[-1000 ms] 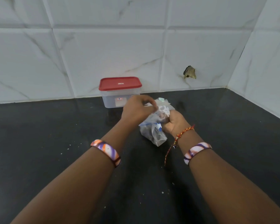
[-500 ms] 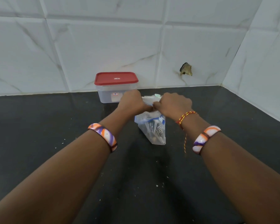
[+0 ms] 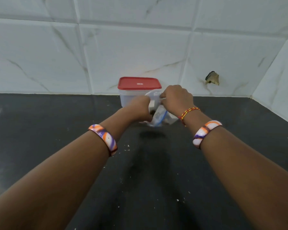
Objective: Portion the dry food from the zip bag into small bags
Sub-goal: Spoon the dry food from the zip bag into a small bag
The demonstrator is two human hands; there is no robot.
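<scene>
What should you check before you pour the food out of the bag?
1. Both hands hold the zip bag: ok, left hand and right hand pinch its top.
2. Bag mouth open: cannot tell, blurred.
3. Small bags ready nearby: not ok, none in view.
4. Box behind the bag, red lid on: ok.
5. Counter clean: not ok, white crumbs lie on it.

left hand (image 3: pixel 140 107) and right hand (image 3: pixel 177 99) hide most of the blurred zip bag (image 3: pixel 158 116); contents indistinct. box (image 3: pixel 133 97) front partly covered; lid label illegible.
</scene>
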